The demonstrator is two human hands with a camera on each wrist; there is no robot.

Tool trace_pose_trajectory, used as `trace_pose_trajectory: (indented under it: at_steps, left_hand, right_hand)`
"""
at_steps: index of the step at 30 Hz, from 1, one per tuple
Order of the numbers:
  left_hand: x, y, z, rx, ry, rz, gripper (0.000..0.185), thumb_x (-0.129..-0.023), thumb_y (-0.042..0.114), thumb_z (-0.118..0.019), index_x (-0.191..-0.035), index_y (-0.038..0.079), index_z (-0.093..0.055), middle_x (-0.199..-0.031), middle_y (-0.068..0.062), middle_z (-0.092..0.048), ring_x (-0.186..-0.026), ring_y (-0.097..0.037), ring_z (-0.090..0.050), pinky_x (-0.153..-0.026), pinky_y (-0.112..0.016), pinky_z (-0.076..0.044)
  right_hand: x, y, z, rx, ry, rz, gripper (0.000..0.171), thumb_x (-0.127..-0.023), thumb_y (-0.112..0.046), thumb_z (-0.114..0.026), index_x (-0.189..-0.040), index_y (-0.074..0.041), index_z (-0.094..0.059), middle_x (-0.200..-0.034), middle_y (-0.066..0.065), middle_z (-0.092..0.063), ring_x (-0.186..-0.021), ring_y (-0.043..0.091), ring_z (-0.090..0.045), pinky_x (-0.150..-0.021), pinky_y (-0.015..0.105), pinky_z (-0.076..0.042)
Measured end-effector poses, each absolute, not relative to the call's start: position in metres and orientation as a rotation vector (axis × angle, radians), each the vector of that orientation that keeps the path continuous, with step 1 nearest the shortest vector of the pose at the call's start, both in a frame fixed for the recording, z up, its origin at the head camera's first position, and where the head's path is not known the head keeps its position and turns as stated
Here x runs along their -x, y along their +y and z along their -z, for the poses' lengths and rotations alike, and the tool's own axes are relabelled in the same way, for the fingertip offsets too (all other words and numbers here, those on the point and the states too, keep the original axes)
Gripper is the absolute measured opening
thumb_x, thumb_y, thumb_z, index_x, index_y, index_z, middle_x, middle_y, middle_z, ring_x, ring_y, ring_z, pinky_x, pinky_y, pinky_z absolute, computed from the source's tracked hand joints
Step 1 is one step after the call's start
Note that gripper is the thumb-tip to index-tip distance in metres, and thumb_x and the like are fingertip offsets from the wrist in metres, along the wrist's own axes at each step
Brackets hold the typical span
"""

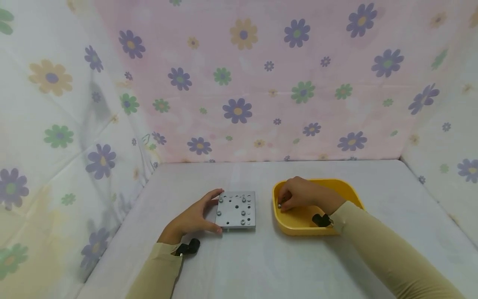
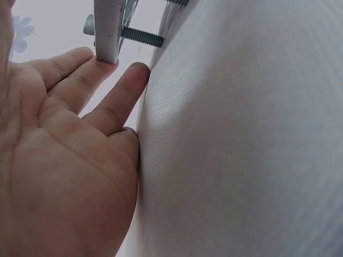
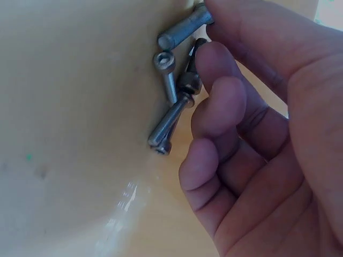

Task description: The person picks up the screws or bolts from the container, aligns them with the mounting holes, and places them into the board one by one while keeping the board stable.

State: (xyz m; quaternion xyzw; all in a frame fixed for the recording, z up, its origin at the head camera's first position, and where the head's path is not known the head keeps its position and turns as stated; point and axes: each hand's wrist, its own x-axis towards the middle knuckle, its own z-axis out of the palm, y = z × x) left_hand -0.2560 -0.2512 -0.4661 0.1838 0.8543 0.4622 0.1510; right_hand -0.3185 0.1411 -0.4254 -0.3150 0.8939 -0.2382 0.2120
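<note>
My left hand (image 1: 196,214) grips the left side of a square metal plate (image 1: 231,218), thumb at the near corner and fingers at the far one. Several socket-head screws (image 1: 243,213) stand in the plate's holes. From the left wrist, a threaded shank (image 2: 142,36) sticks out below the plate, and fingertips touch the plate's edge. My right hand (image 1: 298,193) reaches into a yellow tray (image 1: 286,230). At its thumb tip it pinches a screw (image 3: 182,32), partly hidden by the thumb. More loose socket-head screws (image 3: 170,120) lie against the bent fingers.
A white table surface (image 1: 224,265) lies under the plate and tray. Flower-print cloth (image 1: 239,83) stands behind and at both sides. A small black wrist device (image 1: 189,247) sits at the left cuff, another (image 1: 321,220) at the right cuff, over the tray.
</note>
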Motion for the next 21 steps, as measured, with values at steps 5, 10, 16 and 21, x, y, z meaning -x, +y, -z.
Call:
trace_pose_trajectory:
  at_steps: [5, 10, 16, 21]
  left_hand:
    - [0.256, -0.252, 0.468, -0.538, 2.458, -1.318, 0.127, -0.061, 0.029, -0.101, -0.164, 0.031, -0.026, -0.164, 0.002, -0.04, -0.155, -0.028, -0.033, -0.127, -0.061, -0.009]
    - [0.256, -0.253, 0.467, -0.514, 2.476, -1.292, 0.127, -0.06, 0.031, -0.102, -0.163, 0.032, -0.027, -0.164, 0.001, -0.039, -0.155, -0.028, -0.033, -0.127, -0.062, -0.009]
    - [0.257, -0.254, 0.468, -0.517, 2.472, -1.296, 0.127, -0.06, 0.032, -0.102, -0.163, 0.031, -0.027, -0.163, 0.0, -0.041, -0.155, -0.028, -0.033, -0.127, -0.062, -0.009]
    - [0.257, -0.252, 0.467, -0.533, 2.465, -1.306, 0.127, -0.06, 0.031, -0.102, -0.163, 0.031, -0.027, -0.163, 0.002, -0.042, -0.154, -0.027, -0.034, -0.127, -0.061, -0.01]
  right_hand:
    - [0.318, 0.138, 0.427, 0.838, 2.492, 0.654, 0.006, -0.089, -0.028, -0.084, -0.092, -0.028, -0.079, -0.084, -0.011, -0.072, -0.079, 0.013, -0.063, -0.076, 0.031, -0.055]
    - [0.318, 0.134, 0.426, 0.819, 2.502, 0.606, 0.006, -0.088, -0.03, -0.084, -0.092, -0.029, -0.079, -0.083, -0.011, -0.071, -0.079, 0.013, -0.063, -0.076, 0.03, -0.054]
    - [0.314, 0.129, 0.423, 0.826, 2.541, 0.539, 0.008, -0.088, -0.031, -0.084, -0.091, -0.027, -0.078, -0.084, -0.012, -0.07, -0.079, 0.013, -0.062, -0.077, 0.031, -0.054]
    - [0.313, 0.129, 0.423, 0.842, 2.587, 0.473, 0.005, -0.09, -0.028, -0.082, -0.092, -0.028, -0.077, -0.086, -0.013, -0.07, -0.08, 0.012, -0.061, -0.079, 0.031, -0.054]
